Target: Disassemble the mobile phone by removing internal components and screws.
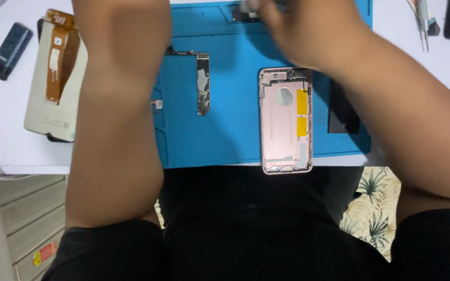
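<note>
An opened pink-gold phone housing (286,119) lies face up at the near edge of a blue work mat (225,140). My right hand (298,31) is blurred above the housing's far end, its fingertips at a small pale thing (248,5) on the frame's top edge. Whether it grips that thing is unclear. My left forearm (115,104) runs up the mat's left side, and its hand is cut off by the top edge. A narrow logic board (202,86) rests on the mat between my arms.
A black battery (344,109) lies on the mat, partly under my right arm. A screen panel with an orange flex cable (55,78) and a small black block (10,50) sit on the white table at left. Tweezers (423,23) lie at top right.
</note>
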